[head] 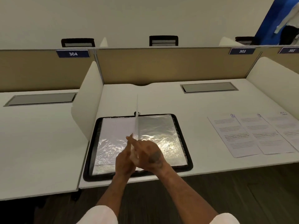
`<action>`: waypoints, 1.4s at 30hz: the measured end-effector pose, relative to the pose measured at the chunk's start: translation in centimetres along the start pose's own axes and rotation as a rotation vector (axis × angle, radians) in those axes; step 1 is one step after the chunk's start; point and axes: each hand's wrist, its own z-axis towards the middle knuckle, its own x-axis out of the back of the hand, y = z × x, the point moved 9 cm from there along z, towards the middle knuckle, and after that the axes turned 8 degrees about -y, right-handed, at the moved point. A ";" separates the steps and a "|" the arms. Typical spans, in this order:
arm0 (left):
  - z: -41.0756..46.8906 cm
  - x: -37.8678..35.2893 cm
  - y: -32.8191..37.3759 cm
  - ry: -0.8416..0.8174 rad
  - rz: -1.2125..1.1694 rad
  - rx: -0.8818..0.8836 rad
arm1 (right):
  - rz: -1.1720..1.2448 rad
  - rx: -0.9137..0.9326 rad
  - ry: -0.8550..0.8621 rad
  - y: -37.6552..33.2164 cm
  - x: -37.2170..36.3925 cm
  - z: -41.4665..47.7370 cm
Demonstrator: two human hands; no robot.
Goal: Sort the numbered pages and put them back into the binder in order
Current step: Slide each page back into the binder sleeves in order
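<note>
One upright sheet (136, 126) between left hand (124, 159) and right hand (151, 153), over binder (189, 156)

White desk (202, 107), one bay. Open black-edged binder (184, 143) lies flat at centre, close to the front edge. To the right, well apart from it: page 8 (233, 135), page 9 (262, 135) and page 10 (289, 128), face up in a row with edges overlapping. Grey cable hatch (209, 87) is set into the surface near the back.
</note>
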 end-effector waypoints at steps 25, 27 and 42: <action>-4.3 1.6 -16.4 -0.352 0.358 0.443 | -0.053 -0.603 -0.997 7.8 -15.5 -11.1; -4.3 1.5 -16.4 -0.366 0.385 0.439 | -0.035 -0.601 -0.976 7.9 -15.2 -10.7; 4.0 -2.6 -1.3 -0.232 0.492 0.070 | -0.117 -0.731 -0.633 16.5 -4.2 -12.2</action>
